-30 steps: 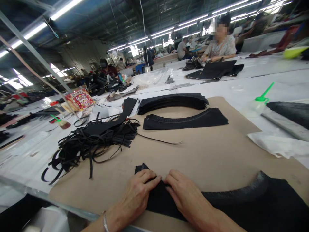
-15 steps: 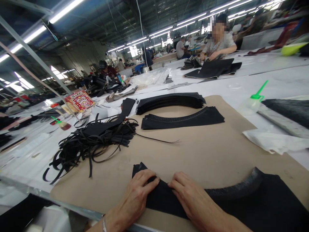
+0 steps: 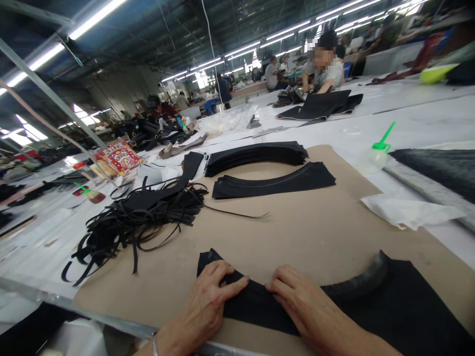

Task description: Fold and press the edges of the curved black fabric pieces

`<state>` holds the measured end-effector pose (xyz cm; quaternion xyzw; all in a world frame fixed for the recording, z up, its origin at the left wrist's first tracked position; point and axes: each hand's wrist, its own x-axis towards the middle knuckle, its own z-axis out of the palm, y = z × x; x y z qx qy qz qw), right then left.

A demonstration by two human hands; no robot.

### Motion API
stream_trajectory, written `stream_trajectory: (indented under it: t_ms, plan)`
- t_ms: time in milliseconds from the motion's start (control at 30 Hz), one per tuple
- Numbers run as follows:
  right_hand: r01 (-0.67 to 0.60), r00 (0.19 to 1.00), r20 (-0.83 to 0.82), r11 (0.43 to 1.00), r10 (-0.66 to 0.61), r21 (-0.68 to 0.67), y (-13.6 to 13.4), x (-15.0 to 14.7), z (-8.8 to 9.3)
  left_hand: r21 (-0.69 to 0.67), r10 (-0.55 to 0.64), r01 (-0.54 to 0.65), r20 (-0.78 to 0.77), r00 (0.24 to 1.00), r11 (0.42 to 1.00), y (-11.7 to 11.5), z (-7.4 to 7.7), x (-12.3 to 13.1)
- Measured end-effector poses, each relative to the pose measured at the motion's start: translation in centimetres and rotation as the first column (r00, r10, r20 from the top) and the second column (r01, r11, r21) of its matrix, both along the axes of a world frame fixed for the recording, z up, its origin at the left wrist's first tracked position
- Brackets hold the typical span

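A large black curved piece (image 3: 411,301) lies along the near edge of the brown board (image 3: 297,232). My left hand (image 3: 210,296) is at its left part, thumb and fingers closed on the upper edge. Just to the right, my right hand (image 3: 300,301) has its fingertips bunched on the same edge, a short gap from the left thumb. To the right of that hand the curved edge carries a dark, notched, folded band. Beyond, a smaller curved black piece (image 3: 274,185) lies in front of a thick stack of black pieces (image 3: 256,155).
Tangled black strips (image 3: 148,207) cover the board's left side. A bottle with a green spout (image 3: 380,151), white cloth (image 3: 411,210) and a dark slab (image 3: 441,168) are at the right. Across the table a person (image 3: 326,64) bends over black sheets (image 3: 319,105).
My right hand has shifted slightly right along the edge, widening the gap between my hands. The view has moved a little. The person across the table leans lower.
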<state>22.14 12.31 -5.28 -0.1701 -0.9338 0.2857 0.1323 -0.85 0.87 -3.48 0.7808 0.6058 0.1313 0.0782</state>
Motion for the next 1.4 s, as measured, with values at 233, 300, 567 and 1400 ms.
stream_trajectory:
  t_ms: [233,300,567,1400]
  plan:
    - [0.029,0.999,-0.041,0.999,-0.028,0.029,-0.1,0.8,-0.4,0.131,0.035,-0.05,0.112,0.993,0.99,1.0,-0.3,2.7]
    - [0.028,0.998,-0.059,0.998,-0.025,0.054,-0.1,0.7,-0.4,0.112,0.026,-0.045,0.162,0.986,0.993,1.3,-0.7,4.1]
    - [0.031,0.999,-0.028,0.996,-0.029,0.088,0.0,1.1,-0.1,0.246,-0.055,0.076,-0.089,0.994,0.966,-0.1,-2.3,5.2]
    - [0.016,1.0,0.021,0.987,-0.02,0.163,-0.9,1.5,0.0,0.066,0.109,-0.13,0.26,0.959,0.989,0.3,-1.2,7.6]
